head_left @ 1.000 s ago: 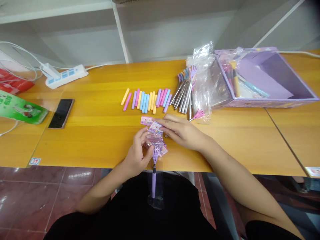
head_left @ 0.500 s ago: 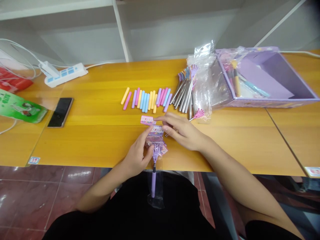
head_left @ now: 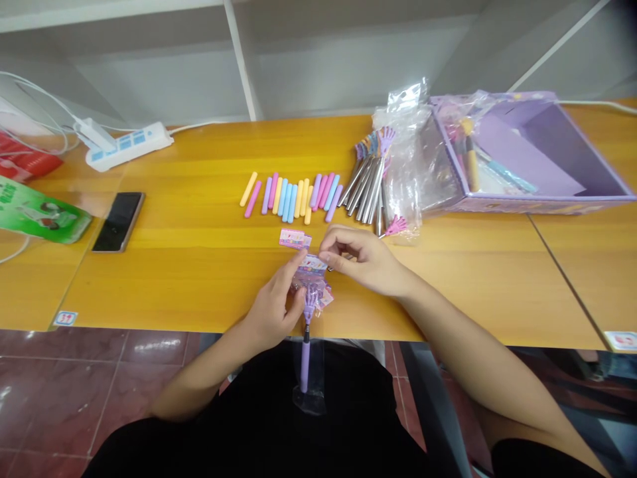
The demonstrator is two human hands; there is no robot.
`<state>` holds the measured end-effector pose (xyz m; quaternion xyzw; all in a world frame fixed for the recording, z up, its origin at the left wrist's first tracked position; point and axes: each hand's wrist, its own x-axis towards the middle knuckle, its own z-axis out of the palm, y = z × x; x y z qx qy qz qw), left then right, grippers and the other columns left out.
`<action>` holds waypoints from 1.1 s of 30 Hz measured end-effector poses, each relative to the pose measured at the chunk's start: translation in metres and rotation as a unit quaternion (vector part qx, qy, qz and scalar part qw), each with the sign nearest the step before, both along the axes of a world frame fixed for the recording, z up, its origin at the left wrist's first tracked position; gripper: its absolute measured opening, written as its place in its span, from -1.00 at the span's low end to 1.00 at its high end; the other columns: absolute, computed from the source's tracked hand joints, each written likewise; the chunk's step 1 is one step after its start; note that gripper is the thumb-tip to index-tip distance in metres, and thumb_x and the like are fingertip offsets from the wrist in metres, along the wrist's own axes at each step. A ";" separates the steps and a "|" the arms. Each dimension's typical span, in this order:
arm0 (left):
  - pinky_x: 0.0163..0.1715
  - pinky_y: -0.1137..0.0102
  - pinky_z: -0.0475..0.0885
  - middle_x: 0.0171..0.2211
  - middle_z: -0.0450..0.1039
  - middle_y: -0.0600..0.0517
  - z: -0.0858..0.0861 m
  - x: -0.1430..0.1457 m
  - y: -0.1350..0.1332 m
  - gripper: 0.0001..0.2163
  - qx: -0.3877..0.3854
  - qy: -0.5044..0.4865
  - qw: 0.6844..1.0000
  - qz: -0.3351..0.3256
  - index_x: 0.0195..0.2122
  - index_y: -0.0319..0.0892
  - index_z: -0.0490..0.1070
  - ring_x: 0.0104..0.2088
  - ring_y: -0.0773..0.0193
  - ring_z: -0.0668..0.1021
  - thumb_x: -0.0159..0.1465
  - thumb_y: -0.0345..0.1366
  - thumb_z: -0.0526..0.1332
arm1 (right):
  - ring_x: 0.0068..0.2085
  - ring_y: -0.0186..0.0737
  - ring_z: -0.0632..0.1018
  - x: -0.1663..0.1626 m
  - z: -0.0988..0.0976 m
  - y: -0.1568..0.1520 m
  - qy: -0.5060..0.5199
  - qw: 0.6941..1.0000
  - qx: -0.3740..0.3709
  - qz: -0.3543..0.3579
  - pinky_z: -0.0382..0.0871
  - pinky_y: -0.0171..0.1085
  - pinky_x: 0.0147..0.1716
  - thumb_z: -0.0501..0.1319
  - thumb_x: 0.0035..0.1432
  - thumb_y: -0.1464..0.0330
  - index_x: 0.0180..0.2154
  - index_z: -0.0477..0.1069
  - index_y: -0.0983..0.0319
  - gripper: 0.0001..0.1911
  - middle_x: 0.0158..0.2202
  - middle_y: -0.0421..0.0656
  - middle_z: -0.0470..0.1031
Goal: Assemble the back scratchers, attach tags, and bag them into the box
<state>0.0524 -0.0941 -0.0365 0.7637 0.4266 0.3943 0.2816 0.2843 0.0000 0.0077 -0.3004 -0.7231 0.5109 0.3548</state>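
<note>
A purple hand-shaped back scratcher (head_left: 305, 365) lies in a clear plastic bag (head_left: 314, 392), its handle hanging past the table edge over my lap. At the bag's top sits a printed header card (head_left: 312, 264). My left hand (head_left: 276, 302) grips the bag from the left, index finger by the card and thumb beside the scratcher's head. With thumb and index finger pinched together, my right hand (head_left: 361, 260) is at the card's upper right corner; what lies between the fingertips is hidden. More printed cards (head_left: 292, 238) lie just beyond, and others peek out under the bag.
Coloured handle tubes (head_left: 293, 200) lie in a row. To their right are metal back scratchers (head_left: 367, 189), clear bags (head_left: 405, 166) and a purple box (head_left: 542, 198). A phone (head_left: 118, 222), power strip (head_left: 130, 146) and green package (head_left: 42, 212) occupy the left side.
My right index finger, stretched out over the cards before, has drawn back and curled against the thumb. My left hand and the bagged back scratcher stay nearly in place.
</note>
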 end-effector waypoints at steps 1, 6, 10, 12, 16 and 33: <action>0.37 -0.03 0.49 0.22 0.57 -0.15 -0.001 0.000 0.000 -0.33 0.000 -0.002 1.000 0.002 0.64 0.02 -0.06 0.14 0.02 0.68 0.57 -0.33 0.13 | -0.37 -0.33 0.35 -0.001 -0.001 0.000 0.008 1.000 -0.028 -0.002 0.22 -0.25 -0.35 0.37 0.43 0.07 -0.28 0.49 0.19 -0.65 -0.37 -0.26 0.35; 0.26 0.05 0.59 0.33 0.49 -0.20 -0.005 0.000 -0.001 -0.32 -0.017 -0.009 1.000 0.012 0.63 0.00 -0.04 0.07 0.07 0.69 0.55 -0.34 0.17 | -0.37 -0.33 0.36 -0.006 -0.004 0.001 0.045 0.991 -0.126 -0.002 0.24 -0.26 -0.35 0.40 0.36 -0.02 -0.27 0.45 0.20 -0.57 -0.39 -0.27 0.38; 0.23 0.06 0.61 0.40 0.40 -0.22 -0.008 -0.001 -0.001 -0.33 -0.021 -0.008 1.000 0.018 0.61 0.02 0.01 0.07 0.07 0.69 0.53 -0.35 0.19 | -0.37 -0.32 0.34 -0.010 -0.007 0.000 0.046 0.994 -0.099 -0.004 0.23 -0.26 -0.36 0.38 0.39 -0.02 -0.25 0.48 0.19 -0.59 -0.38 -0.26 0.38; 0.21 0.06 0.62 0.37 0.42 -0.22 -0.009 0.000 -0.001 -0.35 -0.027 -0.016 0.999 0.019 0.59 0.02 0.05 0.08 0.06 0.69 0.52 -0.35 0.20 | -0.37 -0.32 0.34 -0.010 -0.008 -0.001 0.041 0.996 -0.080 -0.012 0.22 -0.25 -0.36 0.37 0.41 0.00 -0.24 0.50 0.18 -0.62 -0.37 -0.26 0.38; 0.08 0.12 0.67 0.25 0.51 -0.19 -0.007 0.001 -0.001 -0.44 -0.040 -0.039 0.998 0.027 0.51 0.00 0.14 0.01 0.10 0.71 0.52 -0.37 0.20 | -0.39 -0.34 0.32 -0.009 -0.010 -0.001 0.026 0.997 -0.060 -0.037 0.19 -0.23 -0.38 0.36 0.43 0.05 -0.24 0.52 0.18 -0.66 -0.37 -0.27 0.36; 0.15 0.15 0.62 0.21 0.54 -0.15 -0.002 0.005 0.003 -0.50 0.025 -0.044 0.999 -0.003 0.41 -0.01 0.21 0.17 0.10 0.65 0.50 -0.47 0.18 | -0.30 -0.27 0.43 -0.003 0.003 -0.004 0.025 0.999 0.022 0.019 0.32 -0.23 -0.31 0.27 0.53 0.12 -0.25 0.53 0.17 -0.68 -0.28 -0.19 0.41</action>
